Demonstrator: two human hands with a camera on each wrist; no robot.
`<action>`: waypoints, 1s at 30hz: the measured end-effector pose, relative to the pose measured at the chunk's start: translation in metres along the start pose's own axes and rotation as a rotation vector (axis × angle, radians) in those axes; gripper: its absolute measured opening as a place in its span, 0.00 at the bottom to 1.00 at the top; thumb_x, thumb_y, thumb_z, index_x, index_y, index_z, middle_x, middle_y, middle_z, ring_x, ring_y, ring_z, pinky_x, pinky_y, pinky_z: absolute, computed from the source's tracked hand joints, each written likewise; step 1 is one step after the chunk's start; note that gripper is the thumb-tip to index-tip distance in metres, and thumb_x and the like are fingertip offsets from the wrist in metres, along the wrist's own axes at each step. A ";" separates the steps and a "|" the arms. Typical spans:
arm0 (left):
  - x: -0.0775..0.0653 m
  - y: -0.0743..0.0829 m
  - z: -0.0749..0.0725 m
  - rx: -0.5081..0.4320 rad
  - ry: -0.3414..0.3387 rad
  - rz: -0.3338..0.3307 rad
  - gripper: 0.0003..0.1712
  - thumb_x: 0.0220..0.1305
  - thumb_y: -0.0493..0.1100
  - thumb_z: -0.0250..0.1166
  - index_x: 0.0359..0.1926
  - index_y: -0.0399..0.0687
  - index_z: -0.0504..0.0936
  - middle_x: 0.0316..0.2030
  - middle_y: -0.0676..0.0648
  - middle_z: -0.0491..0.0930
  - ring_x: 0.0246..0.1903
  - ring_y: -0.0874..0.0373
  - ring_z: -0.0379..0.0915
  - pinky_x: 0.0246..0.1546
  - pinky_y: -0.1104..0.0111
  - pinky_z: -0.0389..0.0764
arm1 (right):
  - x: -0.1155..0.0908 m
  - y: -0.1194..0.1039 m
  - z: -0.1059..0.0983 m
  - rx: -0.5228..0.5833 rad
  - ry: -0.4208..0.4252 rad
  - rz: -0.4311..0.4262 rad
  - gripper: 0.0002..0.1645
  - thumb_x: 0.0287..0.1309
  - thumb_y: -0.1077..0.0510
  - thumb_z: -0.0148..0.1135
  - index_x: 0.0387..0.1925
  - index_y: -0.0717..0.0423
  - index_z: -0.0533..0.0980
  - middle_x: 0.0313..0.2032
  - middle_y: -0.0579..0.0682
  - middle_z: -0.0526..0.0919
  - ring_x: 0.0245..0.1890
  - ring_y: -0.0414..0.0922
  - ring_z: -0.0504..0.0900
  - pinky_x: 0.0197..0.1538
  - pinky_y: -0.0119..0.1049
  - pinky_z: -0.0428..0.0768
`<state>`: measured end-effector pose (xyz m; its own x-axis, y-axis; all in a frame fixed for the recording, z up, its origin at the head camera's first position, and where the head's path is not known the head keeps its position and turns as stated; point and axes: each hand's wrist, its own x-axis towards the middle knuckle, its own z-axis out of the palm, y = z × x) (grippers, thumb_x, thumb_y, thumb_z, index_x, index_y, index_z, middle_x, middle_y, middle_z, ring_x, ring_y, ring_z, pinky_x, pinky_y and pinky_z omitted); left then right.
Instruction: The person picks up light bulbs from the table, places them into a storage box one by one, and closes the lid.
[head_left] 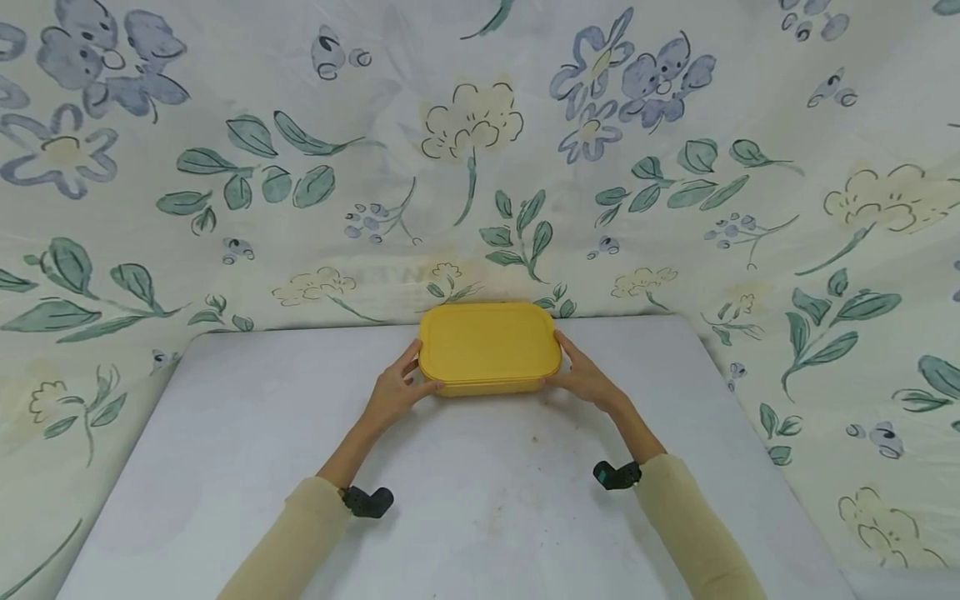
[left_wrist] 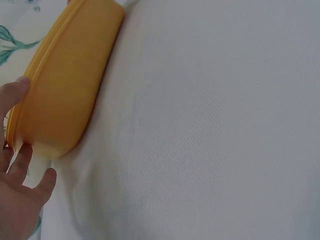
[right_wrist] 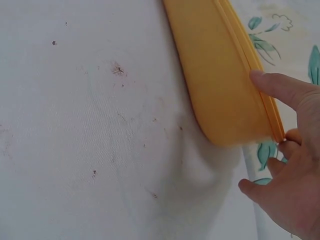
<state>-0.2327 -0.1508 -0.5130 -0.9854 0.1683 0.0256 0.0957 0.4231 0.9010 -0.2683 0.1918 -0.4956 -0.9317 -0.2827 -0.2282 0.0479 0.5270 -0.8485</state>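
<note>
A yellow rectangular food container (head_left: 490, 343) with rounded corners and its lid on is at the far edge of the white table, in the middle of the head view. At its left end my left hand (head_left: 397, 386) grips it, thumb on the near side by the lid's rim and fingers around the end. My right hand (head_left: 587, 377) holds the opposite end the same way. In the left wrist view the left thumb (left_wrist: 19, 86) presses near the rim; the right wrist view shows the right thumb (right_wrist: 270, 82) on the rim. What the container holds is hidden.
The white table (head_left: 465, 500) has small brown stains on its right part. A flower-printed cloth (head_left: 480, 192) hangs right behind the table's far edge and along its sides. Each wrist carries a small black camera, seen below the left hand (head_left: 369, 502) and the right one.
</note>
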 end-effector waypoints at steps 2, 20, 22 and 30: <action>0.000 -0.001 0.000 -0.007 -0.002 0.001 0.55 0.61 0.45 0.73 0.78 0.38 0.49 0.77 0.40 0.49 0.71 0.42 0.57 0.67 0.49 0.64 | -0.001 -0.001 0.001 -0.004 0.002 0.005 0.60 0.58 0.55 0.70 0.80 0.53 0.41 0.79 0.53 0.42 0.77 0.54 0.40 0.73 0.58 0.45; -0.003 -0.002 0.003 -0.002 -0.003 0.006 0.55 0.60 0.44 0.74 0.77 0.37 0.49 0.76 0.39 0.48 0.71 0.42 0.56 0.67 0.50 0.63 | 0.000 0.004 0.001 -0.036 0.006 0.029 0.61 0.56 0.53 0.71 0.80 0.52 0.41 0.79 0.53 0.43 0.77 0.54 0.41 0.73 0.59 0.46; -0.003 -0.001 0.004 -0.006 -0.002 0.002 0.55 0.60 0.44 0.74 0.78 0.37 0.49 0.77 0.40 0.48 0.71 0.42 0.57 0.67 0.50 0.63 | 0.001 0.005 0.001 -0.035 0.003 0.029 0.61 0.56 0.52 0.71 0.80 0.52 0.42 0.79 0.53 0.43 0.77 0.54 0.41 0.73 0.59 0.46; -0.002 0.000 0.004 0.025 -0.018 0.001 0.56 0.61 0.46 0.73 0.78 0.38 0.47 0.77 0.39 0.46 0.70 0.40 0.58 0.67 0.50 0.63 | 0.002 0.010 -0.001 -0.055 0.006 0.018 0.61 0.56 0.51 0.70 0.80 0.52 0.41 0.78 0.55 0.43 0.77 0.56 0.42 0.72 0.60 0.49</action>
<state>-0.2299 -0.1477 -0.5145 -0.9826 0.1848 0.0183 0.1003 0.4451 0.8898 -0.2703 0.1966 -0.5039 -0.9329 -0.2684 -0.2402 0.0447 0.5755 -0.8166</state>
